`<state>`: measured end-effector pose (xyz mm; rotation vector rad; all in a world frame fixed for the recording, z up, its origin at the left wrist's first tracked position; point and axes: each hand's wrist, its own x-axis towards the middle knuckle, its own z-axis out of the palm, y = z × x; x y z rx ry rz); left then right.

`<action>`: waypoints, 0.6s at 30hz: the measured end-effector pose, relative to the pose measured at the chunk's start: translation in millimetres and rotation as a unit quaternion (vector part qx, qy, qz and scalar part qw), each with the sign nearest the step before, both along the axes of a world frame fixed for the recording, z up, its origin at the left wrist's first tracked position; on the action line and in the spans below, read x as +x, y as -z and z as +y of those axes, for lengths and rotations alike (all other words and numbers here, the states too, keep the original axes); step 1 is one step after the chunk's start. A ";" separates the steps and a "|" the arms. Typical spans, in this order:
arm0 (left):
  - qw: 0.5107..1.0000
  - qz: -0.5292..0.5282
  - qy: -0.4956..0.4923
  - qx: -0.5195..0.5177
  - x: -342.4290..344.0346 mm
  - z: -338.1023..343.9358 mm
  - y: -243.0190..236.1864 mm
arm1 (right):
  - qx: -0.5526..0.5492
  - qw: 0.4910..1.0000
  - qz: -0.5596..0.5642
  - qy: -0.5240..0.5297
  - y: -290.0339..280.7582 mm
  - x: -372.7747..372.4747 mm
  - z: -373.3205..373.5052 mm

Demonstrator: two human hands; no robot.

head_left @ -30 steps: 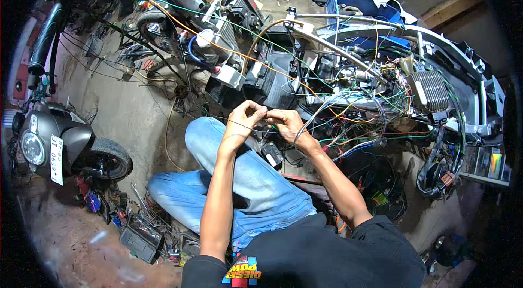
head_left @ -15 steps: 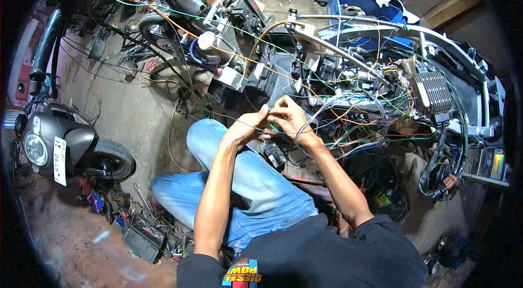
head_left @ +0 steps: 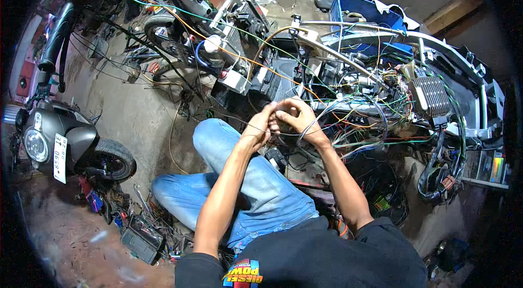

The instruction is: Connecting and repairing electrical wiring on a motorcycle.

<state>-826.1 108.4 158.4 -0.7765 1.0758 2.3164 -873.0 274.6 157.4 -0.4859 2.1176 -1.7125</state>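
My left hand [head_left: 262, 127] and my right hand [head_left: 298, 118] meet in front of my raised knee, fingertips close together. Both are closed in a pinch on thin wire, whose ends are hidden among the slightly blurred fingers. A thin dark wire [head_left: 231, 117] runs in from the left and crosses by both hands. Just beyond my right hand lies a tangle of coloured wires [head_left: 348, 105] over a stripped scooter frame [head_left: 436, 37]. Below the hands sits a small black boxy part [head_left: 276, 157].
Long orange and green wires [head_left: 218, 43] stretch from a handlebar grip [head_left: 57, 37] at the left to the frame. A finned metal unit [head_left: 430, 96] hangs at the right. A grey scooter [head_left: 54, 135] stands at the left; a blue crate [head_left: 370, 13] is behind the frame.
Both hands have shifted slightly right and closer together, with the fingers re-placed at the wire. The green bit below the fingers no longer shows. The view has shifted a little.
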 end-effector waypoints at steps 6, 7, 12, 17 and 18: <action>0.990 0.046 -0.102 -0.083 -13.7 -6.5 16.9 | -0.046 0.999 -0.013 0.022 -3.7 -13.7 -10.9; 0.979 0.076 -0.083 -0.169 -15.9 -6.6 21.1 | -0.019 1.000 -0.014 0.013 -4.9 -13.4 -12.1; 0.877 0.201 -0.069 -0.430 -30.1 -2.0 39.2 | 0.010 0.999 0.029 0.045 -8.3 -13.1 -27.7; 0.850 0.176 -0.100 -0.486 -40.2 2.0 47.5 | 0.023 0.997 0.023 0.063 9.4 -39.4 -47.6; 0.853 0.163 -0.122 -0.481 -41.4 3.4 49.5 | 0.037 0.997 -0.003 0.062 16.0 -44.9 -50.3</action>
